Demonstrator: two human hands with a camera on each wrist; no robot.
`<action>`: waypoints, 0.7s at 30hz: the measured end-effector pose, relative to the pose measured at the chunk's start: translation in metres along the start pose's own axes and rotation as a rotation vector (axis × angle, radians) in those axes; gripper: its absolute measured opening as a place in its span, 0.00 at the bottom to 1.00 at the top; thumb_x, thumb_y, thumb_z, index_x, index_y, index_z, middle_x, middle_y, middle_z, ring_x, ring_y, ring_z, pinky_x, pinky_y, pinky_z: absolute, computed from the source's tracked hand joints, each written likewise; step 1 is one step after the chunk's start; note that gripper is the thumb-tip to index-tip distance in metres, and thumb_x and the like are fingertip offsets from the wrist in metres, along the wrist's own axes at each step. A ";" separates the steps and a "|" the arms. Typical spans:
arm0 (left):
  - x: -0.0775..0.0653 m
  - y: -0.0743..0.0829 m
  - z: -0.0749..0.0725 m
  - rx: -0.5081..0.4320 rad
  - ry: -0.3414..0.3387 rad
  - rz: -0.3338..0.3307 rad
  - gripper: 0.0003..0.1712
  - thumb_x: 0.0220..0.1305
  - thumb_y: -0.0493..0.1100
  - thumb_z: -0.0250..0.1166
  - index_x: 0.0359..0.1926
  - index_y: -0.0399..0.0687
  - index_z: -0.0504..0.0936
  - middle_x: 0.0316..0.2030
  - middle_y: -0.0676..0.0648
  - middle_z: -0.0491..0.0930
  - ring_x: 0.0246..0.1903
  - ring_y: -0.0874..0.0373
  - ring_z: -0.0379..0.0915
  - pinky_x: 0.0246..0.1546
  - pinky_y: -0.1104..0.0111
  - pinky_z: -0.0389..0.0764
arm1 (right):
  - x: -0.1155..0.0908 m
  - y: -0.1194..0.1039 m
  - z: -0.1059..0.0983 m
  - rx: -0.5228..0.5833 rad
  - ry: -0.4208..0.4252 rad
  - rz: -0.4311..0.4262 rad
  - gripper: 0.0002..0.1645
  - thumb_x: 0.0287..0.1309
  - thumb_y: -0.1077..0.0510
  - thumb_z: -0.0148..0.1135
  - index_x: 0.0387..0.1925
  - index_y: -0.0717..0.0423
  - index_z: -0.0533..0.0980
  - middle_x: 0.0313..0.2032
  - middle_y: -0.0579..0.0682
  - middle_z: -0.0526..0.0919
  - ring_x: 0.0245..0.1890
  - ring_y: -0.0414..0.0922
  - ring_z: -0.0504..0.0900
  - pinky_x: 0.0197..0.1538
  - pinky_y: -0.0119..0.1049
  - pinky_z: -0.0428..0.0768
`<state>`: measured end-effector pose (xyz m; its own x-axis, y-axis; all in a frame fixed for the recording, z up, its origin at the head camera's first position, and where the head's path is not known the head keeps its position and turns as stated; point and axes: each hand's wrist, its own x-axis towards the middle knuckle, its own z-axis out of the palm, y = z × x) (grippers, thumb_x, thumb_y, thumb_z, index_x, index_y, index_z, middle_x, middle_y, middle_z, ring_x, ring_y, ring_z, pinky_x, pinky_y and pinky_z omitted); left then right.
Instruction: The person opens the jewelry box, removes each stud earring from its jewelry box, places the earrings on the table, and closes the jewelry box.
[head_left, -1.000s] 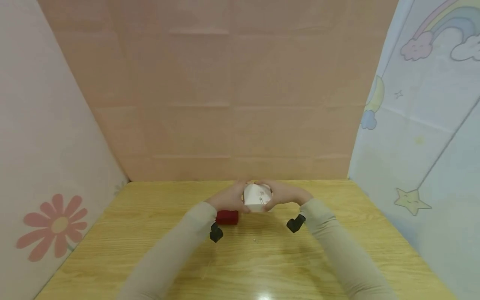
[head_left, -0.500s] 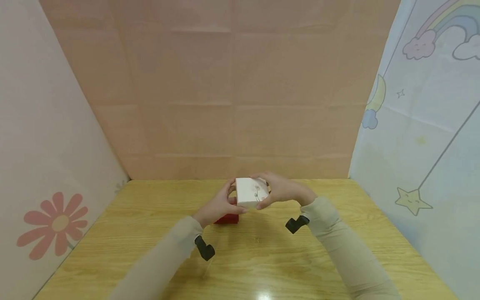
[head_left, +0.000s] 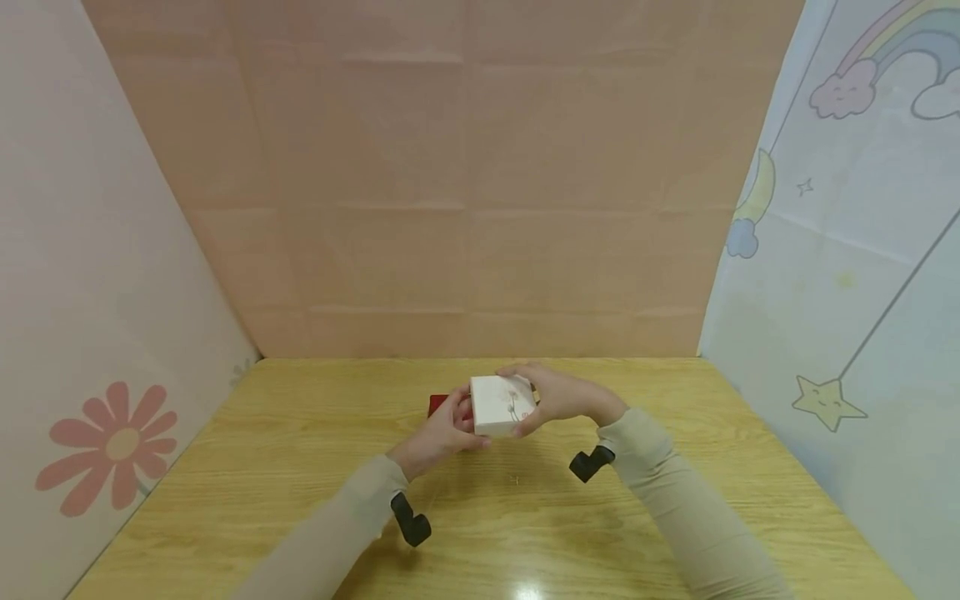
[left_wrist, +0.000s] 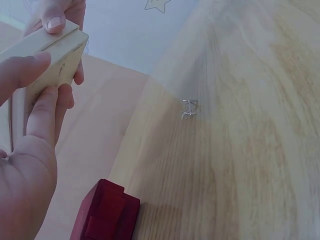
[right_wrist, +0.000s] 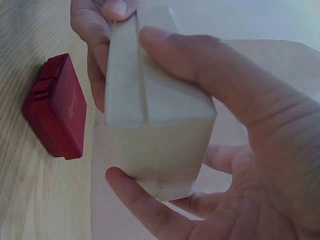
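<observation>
Both hands hold a small white lidded box [head_left: 495,406] above the table; a flower drawing and a small red mark show on its top. My left hand [head_left: 433,437] grips its left end, thumb along the front side and fingers behind. My right hand [head_left: 562,397] grips the opposite end, with its thumb at the near corner. In the right wrist view a seam runs between lid and base of the white box [right_wrist: 170,100]. A red box [right_wrist: 62,107] with gold script lies on the table, partly hidden behind my left hand in the head view.
A tiny silvery openwork piece [left_wrist: 189,108] lies on the wooden table [head_left: 645,517], nearer than the boxes. A tan panel [head_left: 465,183] closes off the back. Patterned white panels stand left [head_left: 90,250] and right [head_left: 840,333].
The white box has shifted left, then come down slightly, its top now plainer to see. My left hand has moved left and toward me on its end; the right keeps its grip.
</observation>
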<state>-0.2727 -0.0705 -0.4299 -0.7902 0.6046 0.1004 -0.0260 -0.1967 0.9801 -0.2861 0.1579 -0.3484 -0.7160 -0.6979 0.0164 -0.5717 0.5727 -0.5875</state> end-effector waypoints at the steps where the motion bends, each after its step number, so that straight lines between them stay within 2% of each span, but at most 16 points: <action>1: 0.000 -0.001 0.000 0.002 0.001 0.004 0.50 0.52 0.27 0.66 0.68 0.51 0.46 0.63 0.43 0.61 0.57 0.48 0.66 0.47 0.62 0.75 | 0.000 0.000 0.000 0.000 -0.003 0.002 0.58 0.35 0.47 0.77 0.66 0.59 0.57 0.56 0.53 0.65 0.46 0.47 0.67 0.46 0.41 0.71; 8: -0.001 -0.002 0.000 -0.009 0.001 0.016 0.51 0.52 0.26 0.65 0.69 0.52 0.45 0.63 0.43 0.61 0.57 0.48 0.66 0.44 0.63 0.77 | 0.001 -0.007 0.002 -0.056 0.007 0.036 0.58 0.36 0.43 0.76 0.67 0.54 0.57 0.60 0.53 0.61 0.49 0.47 0.66 0.48 0.42 0.69; 15: 0.000 -0.001 -0.001 -0.022 -0.024 -0.005 0.54 0.52 0.26 0.65 0.70 0.55 0.42 0.65 0.44 0.59 0.59 0.48 0.65 0.45 0.63 0.76 | 0.006 -0.020 0.007 -0.173 0.056 -0.071 0.52 0.39 0.42 0.74 0.65 0.53 0.61 0.59 0.52 0.65 0.50 0.47 0.67 0.46 0.43 0.71; 21: 0.002 -0.003 -0.001 -0.018 -0.040 -0.011 0.51 0.54 0.27 0.64 0.69 0.54 0.44 0.64 0.44 0.60 0.58 0.48 0.66 0.46 0.62 0.76 | 0.008 -0.026 0.009 -0.203 0.043 -0.092 0.46 0.42 0.46 0.73 0.63 0.51 0.65 0.57 0.49 0.67 0.46 0.44 0.67 0.42 0.37 0.73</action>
<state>-0.2753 -0.0694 -0.4324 -0.7644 0.6374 0.0970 -0.0457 -0.2036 0.9780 -0.2736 0.1331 -0.3405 -0.6711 -0.7346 0.0999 -0.7013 0.5852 -0.4071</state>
